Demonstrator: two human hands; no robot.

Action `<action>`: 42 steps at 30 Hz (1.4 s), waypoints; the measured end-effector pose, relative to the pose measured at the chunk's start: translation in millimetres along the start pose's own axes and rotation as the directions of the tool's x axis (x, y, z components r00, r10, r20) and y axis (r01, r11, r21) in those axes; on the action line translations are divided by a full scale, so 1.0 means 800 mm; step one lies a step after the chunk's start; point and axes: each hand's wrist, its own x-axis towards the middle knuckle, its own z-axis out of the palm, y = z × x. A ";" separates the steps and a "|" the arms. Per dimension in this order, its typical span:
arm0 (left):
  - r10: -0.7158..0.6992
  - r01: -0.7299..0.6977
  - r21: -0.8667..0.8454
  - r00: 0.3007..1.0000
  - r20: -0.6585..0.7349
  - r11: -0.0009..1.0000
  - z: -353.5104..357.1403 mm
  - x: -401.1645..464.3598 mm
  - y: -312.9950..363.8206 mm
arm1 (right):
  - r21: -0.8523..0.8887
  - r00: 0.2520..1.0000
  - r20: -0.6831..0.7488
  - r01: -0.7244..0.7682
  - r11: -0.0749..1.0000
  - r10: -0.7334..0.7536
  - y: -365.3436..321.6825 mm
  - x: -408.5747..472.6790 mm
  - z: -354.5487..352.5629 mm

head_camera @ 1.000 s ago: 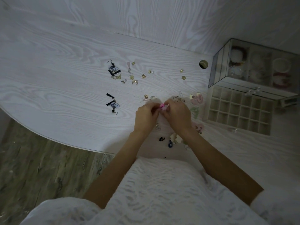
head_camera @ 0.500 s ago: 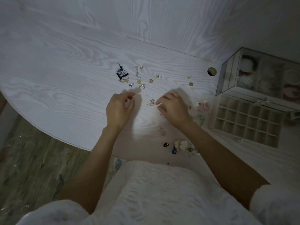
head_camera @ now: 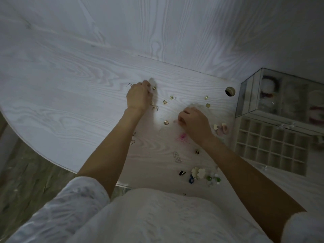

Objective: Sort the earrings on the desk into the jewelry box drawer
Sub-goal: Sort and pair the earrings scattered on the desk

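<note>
Several small earrings lie scattered on the white wood-grain desk (head_camera: 70, 102). My left hand (head_camera: 138, 97) is curled over a dangling earring whose wire hook (head_camera: 128, 84) pokes out at its left. Small gold earrings (head_camera: 164, 102) lie just right of it. My right hand (head_camera: 194, 123) rests knuckles up, its bent fingertips on the desk beside a gold heart earring (head_camera: 166, 122); what they hold is hidden. A pink earring (head_camera: 183, 136) lies loose below that hand. The jewelry box drawer (head_camera: 270, 146) stands pulled out at the right, its grid of small compartments showing.
The glass jewelry box (head_camera: 280, 95) stands behind the drawer at the far right. A round cable hole (head_camera: 230, 91) is in the desk beside it. Flower-shaped, blue and green earrings (head_camera: 201, 173) lie near the desk's front edge. The curved desk edge runs along the left.
The pink earring my hands held together a second ago now lies on the desk. My left hand has reached further away onto the dangling earring. My right hand stays by the gold heart.
</note>
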 end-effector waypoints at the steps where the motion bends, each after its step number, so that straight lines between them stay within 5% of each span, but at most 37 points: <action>1: 0.020 -0.020 -0.002 1.000 -0.013 1.000 0.001 -0.002 -0.002 | 0.008 1.000 -0.006 -0.022 1.000 0.022 0.003 -0.001 0.000; 11: 0.112 -0.106 0.045 0.980 -0.162 0.993 0.012 -0.090 -0.028 | 0.071 0.997 -0.014 -0.070 0.995 0.071 -0.004 -0.010 0.014; 21: 0.044 -0.067 -0.231 0.994 -0.102 0.971 0.034 -0.166 -0.019 | 0.217 0.984 0.045 -0.180 0.959 0.174 -0.014 -0.007 0.013; 30: 0.259 -0.258 -0.197 0.966 -0.021 0.946 0.049 -0.153 0.031 | 0.224 0.980 0.040 -0.199 0.954 0.195 -0.006 -0.016 0.010; 37: 0.181 -0.182 -0.232 0.983 -0.028 0.955 0.045 -0.121 0.039 | 0.337 0.961 0.009 -0.262 0.904 0.275 -0.001 -0.008 0.003; 42: 0.177 -0.172 -0.248 0.984 -0.004 0.953 0.048 -0.127 0.030 | 0.241 0.968 0.048 -0.249 0.938 0.245 0.004 -0.010 0.006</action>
